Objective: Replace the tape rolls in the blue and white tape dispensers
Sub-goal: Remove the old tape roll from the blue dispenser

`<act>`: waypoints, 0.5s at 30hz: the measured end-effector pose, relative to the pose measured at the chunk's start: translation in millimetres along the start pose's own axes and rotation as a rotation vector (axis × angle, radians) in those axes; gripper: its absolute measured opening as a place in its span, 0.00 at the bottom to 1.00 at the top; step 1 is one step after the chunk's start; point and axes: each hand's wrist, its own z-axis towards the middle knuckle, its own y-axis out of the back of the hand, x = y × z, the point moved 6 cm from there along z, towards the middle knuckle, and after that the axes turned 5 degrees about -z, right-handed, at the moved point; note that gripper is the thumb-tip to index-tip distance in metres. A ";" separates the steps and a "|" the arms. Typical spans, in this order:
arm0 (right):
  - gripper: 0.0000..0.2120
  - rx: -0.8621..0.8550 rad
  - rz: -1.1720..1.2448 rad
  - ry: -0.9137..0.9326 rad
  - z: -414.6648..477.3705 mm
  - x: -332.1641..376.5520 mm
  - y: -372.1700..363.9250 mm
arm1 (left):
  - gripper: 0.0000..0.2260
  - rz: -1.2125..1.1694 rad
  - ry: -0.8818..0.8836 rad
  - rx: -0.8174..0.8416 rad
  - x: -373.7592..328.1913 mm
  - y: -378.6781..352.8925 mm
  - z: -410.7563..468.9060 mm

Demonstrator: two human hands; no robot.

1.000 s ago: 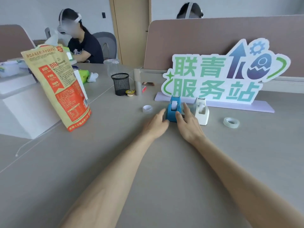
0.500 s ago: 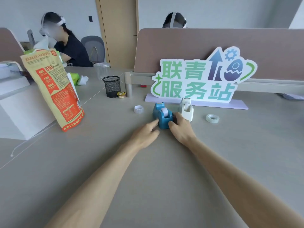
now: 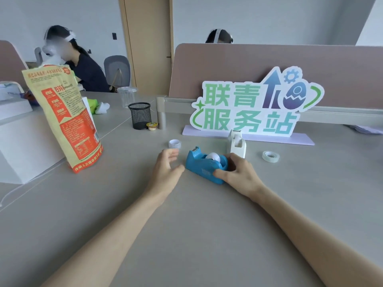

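The blue tape dispenser point(image 3: 202, 166) lies on the grey table, turned sideways with its cutter to the left and a white roll in it. My right hand point(image 3: 238, 175) grips its right end with thumb and fingers. Just left of it, my left hand point(image 3: 165, 168) is open with fingers spread, not touching the dispenser. The white tape dispenser point(image 3: 236, 143) stands upright behind my right hand. A loose tape roll point(image 3: 174, 143) lies behind my left hand, and another loose roll point(image 3: 270, 156) lies to the right.
A tall orange and yellow bag point(image 3: 64, 119) stands at the left by a white box point(image 3: 18, 146). A black mesh cup point(image 3: 139, 115) and a small round tin point(image 3: 152, 126) sit further back. A lettered sign point(image 3: 255, 104) stands behind the dispensers. Two people sit beyond.
The blue dispenser has been pulled nearer and turned sideways by my right hand. My left hand has come off it and opened.
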 end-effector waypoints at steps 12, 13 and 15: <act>0.27 0.069 0.037 0.211 8.9 13.0 -5.5 | 0.25 0.061 0.008 0.290 7.3 -22.2 24.5; 0.23 0.037 0.018 0.246 8.5 19.9 -4.7 | 0.25 0.048 0.011 0.288 7.1 -22.4 24.6; 0.13 0.005 -0.088 0.316 10.5 32.0 -4.3 | 0.24 0.032 0.009 0.292 7.0 -23.4 25.2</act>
